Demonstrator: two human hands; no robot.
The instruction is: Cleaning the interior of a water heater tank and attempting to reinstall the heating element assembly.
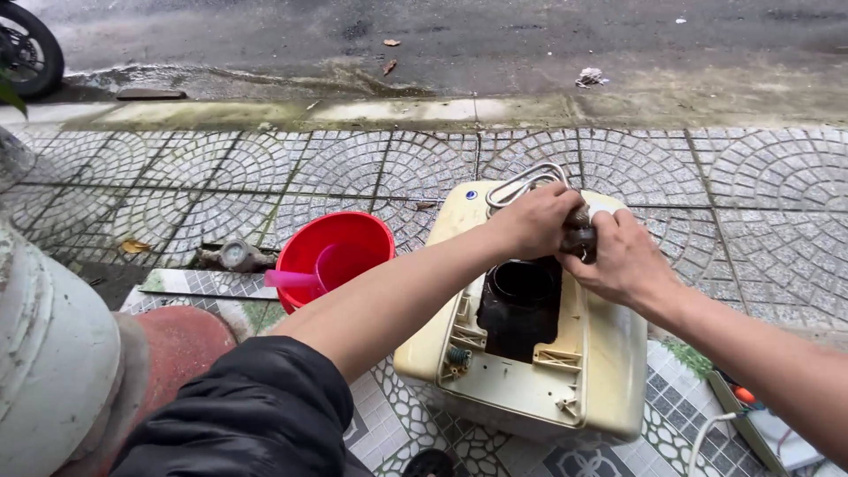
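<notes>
Left of the cream plastic appliance housing [609, 353], which lies opened on the patterned tile floor [389, 424], a round red plastic bucket [340, 243] is seen, with a pink plastic scoop [305, 278] resting inside it. Just left of the bucket a small grey metal fitting [234, 256] lies on the paving. At the housing's middle a dark round opening [521, 283] is exposed. Above the housing's far end the left hand [534, 221] is closed around the looped silver metal heating element [521, 185], which rises from that end. Against it the right hand [623, 256] is curled, with its fingers wrapped on a dark corroded fitting [579, 238] at the element's base. Both hands are held touching over the opening. Right of the housing, at the lower edge, a white cable [707, 437] and a small orange object [744, 395] are partly shown.
</notes>
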